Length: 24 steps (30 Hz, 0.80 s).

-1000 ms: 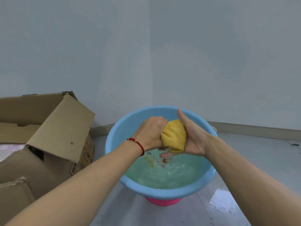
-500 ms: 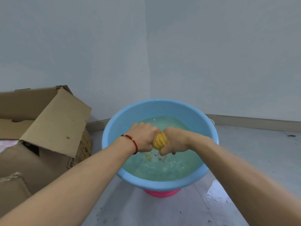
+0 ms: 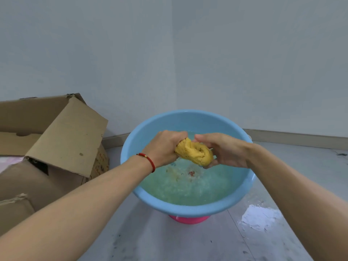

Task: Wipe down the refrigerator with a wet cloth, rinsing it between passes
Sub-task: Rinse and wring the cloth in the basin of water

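Note:
A yellow cloth [image 3: 194, 153], twisted into a thick roll, hangs above a blue basin [image 3: 135, 140] of greenish, rippled water. My left hand [image 3: 162, 147], with a red string at the wrist, grips the cloth's left end. My right hand [image 3: 224, 150] holds the right end, its fingers curled under the roll. Both hands are above the water's surface, over the basin's middle. The refrigerator is out of view.
The blue basin stands on a pink base [image 3: 188, 219] on a grey floor, in a corner of two pale walls. An open cardboard box [image 3: 62, 147] sits close on the left. A wet patch [image 3: 258, 217] lies on the floor at the right.
The cloth was squeezed tight between both fists half a second ago. Now the hands have drawn apart and more of the twisted cloth shows between them.

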Each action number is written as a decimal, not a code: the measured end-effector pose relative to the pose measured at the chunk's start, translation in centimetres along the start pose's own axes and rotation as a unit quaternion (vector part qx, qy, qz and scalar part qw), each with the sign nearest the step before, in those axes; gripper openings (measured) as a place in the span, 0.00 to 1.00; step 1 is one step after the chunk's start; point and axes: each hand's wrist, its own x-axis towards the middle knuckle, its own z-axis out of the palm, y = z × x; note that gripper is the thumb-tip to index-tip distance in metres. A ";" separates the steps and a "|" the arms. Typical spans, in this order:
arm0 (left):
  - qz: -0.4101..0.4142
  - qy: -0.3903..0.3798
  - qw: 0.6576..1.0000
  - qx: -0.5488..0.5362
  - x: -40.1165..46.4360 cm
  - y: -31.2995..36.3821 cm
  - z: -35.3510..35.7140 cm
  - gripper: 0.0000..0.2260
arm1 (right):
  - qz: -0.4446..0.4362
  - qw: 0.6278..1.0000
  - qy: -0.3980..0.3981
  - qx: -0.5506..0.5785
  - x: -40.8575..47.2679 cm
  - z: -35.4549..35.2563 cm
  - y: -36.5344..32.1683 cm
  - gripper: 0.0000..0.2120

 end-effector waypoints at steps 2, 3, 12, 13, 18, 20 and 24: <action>0.076 0.096 0.991 0.043 0.1 0.1 0.2 0.03 | 0.005 0.993 -0.051 0.106 0.2 0.2 1.3 0.26; 0.094 0.117 0.986 0.071 0.2 0.2 0.3 0.04 | 0.005 0.985 -0.092 0.149 0.3 0.6 1.7 0.28; -0.143 -0.187 0.967 0.096 0.2 1.0 1.4 0.09 | -0.022 0.844 0.111 -0.524 2.7 3.4 0.4 0.10; -0.174 -0.229 0.957 0.036 0.6 1.3 1.4 0.07 | -0.022 0.814 0.125 -0.566 3.0 3.4 0.6 0.11; -0.338 -0.384 0.815 -0.271 0.6 1.2 0.8 0.08 | -0.083 0.722 0.134 -0.673 2.7 4.0 0.8 0.13; -0.371 -0.408 0.750 -0.365 0.6 1.2 0.2 0.09 | -0.118 0.695 0.143 -0.695 2.9 4.0 0.9 0.13; -0.391 -0.381 0.759 -0.354 1.4 2.1 -0.7 0.05 | -0.091 0.763 0.103 -0.632 2.5 3.5 0.2 0.24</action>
